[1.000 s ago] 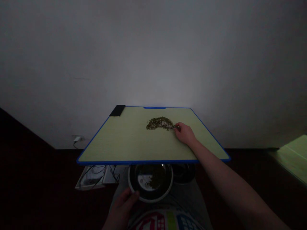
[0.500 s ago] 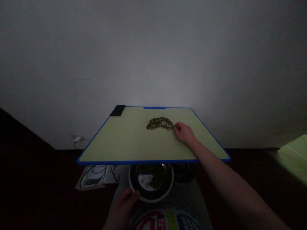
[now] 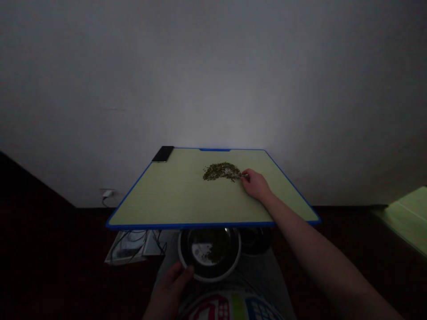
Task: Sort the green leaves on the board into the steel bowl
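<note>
My right hand (image 3: pixel 255 183) is closed around a thin, spoon-like metal utensil (image 3: pixel 244 175), its far end at the right side of a pile of small green-brown grains (image 3: pixel 216 171). The grains lie spread in an arc on a pale folding table (image 3: pixel 160 195) with a blue rim. Below the table's near edge, a round metal bowl (image 3: pixel 211 279) rests over my lap with more grains inside. My left hand (image 3: pixel 173 282) grips the bowl's near left rim, thumb on top; its other fingers are partly hidden.
A black phone (image 3: pixel 163 154) lies at the table's far left corner. A dark round container (image 3: pixel 256 241) sits right of the bowl, under the table edge. White boxes with cables (image 3: pixel 128 246) are on the lower left. The wall (image 3: pixel 213 80) stands right behind the table.
My right hand has shifted very slightly, and the utensil in it now lies flatter at the edge of the grains. My left hand and the bowl stay in place.
</note>
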Tool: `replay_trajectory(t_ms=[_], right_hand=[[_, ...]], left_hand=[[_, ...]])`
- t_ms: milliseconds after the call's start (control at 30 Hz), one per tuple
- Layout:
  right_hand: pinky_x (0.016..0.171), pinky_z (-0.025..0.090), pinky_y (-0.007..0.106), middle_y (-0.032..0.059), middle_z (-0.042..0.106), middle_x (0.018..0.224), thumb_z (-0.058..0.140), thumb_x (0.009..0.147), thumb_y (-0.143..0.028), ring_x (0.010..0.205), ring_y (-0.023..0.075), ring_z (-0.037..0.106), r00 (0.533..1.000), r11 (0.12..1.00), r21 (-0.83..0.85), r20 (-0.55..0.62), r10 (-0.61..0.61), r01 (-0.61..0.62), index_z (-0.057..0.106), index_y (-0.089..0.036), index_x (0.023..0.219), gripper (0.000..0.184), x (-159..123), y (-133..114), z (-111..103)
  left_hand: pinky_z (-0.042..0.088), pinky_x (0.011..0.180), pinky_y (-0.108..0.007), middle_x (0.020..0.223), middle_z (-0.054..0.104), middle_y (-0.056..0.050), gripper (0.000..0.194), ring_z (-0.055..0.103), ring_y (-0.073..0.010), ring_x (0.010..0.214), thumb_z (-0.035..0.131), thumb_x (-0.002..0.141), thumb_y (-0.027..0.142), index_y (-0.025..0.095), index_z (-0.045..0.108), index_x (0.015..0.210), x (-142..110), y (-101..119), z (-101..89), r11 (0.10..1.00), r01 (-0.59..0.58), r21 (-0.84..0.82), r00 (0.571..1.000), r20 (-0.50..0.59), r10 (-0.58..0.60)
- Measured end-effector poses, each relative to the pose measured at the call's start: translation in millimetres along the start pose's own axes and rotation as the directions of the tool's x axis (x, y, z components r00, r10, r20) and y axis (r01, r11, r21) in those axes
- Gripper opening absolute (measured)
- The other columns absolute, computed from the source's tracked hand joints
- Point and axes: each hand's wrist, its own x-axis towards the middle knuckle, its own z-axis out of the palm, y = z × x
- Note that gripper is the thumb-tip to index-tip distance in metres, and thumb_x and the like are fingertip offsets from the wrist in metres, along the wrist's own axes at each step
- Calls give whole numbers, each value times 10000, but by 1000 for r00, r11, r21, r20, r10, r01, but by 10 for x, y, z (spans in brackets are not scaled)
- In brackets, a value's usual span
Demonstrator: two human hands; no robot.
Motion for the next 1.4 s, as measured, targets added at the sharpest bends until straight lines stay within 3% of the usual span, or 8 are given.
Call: replay_trajectory(t_ms=[267, 533, 733, 967, 1233, 1400], right_hand=[[697, 417, 279, 68, 722, 881, 524, 873, -301, 781, 198, 636, 1000, 1000, -21, -15, 18, -18, 641, -202, 1061, 243, 9, 4, 1], [705, 420, 274, 58, 717, 866, 527, 876, -301, 775, 191, 632, 1000, 1000, -4, -4, -5, 5, 641, -207, 1055, 233, 28, 7, 1], [688, 413, 270, 56, 715, 853, 528, 873, -297, 756, 187, 627, 1000, 1000, -7, 3, -21, 21, 643, -200, 1044, 228, 19, -9, -9], [685, 404, 267, 54, 712, 857, 521, 879, -306, 756, 185, 619, 1000, 1000, -26, 4, -17, 18, 643, -200, 1052, 237, 34, -7, 0], [648, 387, 258, 45, 707, 824, 529, 880, -306, 710, 174, 606, 999, 999, 7, 12, -33, 33, 640, -203, 1063, 238, 58, -14, 11], [644, 388, 252, 40, 706, 822, 541, 867, -294, 715, 171, 606, 999, 999, 14, 32, -42, 41, 644, -207, 1047, 226, 63, -15, 15]], left_hand=[[533, 872, -417, 779, 806, -57, 243, 714, -331, 955, 804, 589, 362, 206, 713, 752, -24, 26, 33, 1000, -19, -3, 999, 29, 19], [531, 863, -436, 785, 801, -69, 288, 710, -339, 962, 780, 603, 361, 189, 712, 824, 16, -9, 19, 999, -42, 14, 999, 31, 41], [539, 846, -415, 816, 806, -73, 246, 732, -322, 879, 788, 598, 345, 197, 716, 782, 6, 34, -5, 998, -6, 57, 1000, -20, 8], [537, 863, -428, 804, 808, -70, 286, 731, -327, 899, 802, 590, 356, 187, 717, 805, 40, -30, -23, 1000, -15, 1, 1000, -5, 15], [530, 878, -452, 851, 803, -112, 361, 711, -369, 947, 790, 570, 429, 172, 738, 817, -8, 51, -3, 987, -55, 153, 997, -38, 62], [527, 875, -444, 812, 801, -94, 281, 722, -344, 912, 780, 616, 392, 176, 723, 788, 1, 16, -6, 996, -38, 79, 999, -9, 39]])
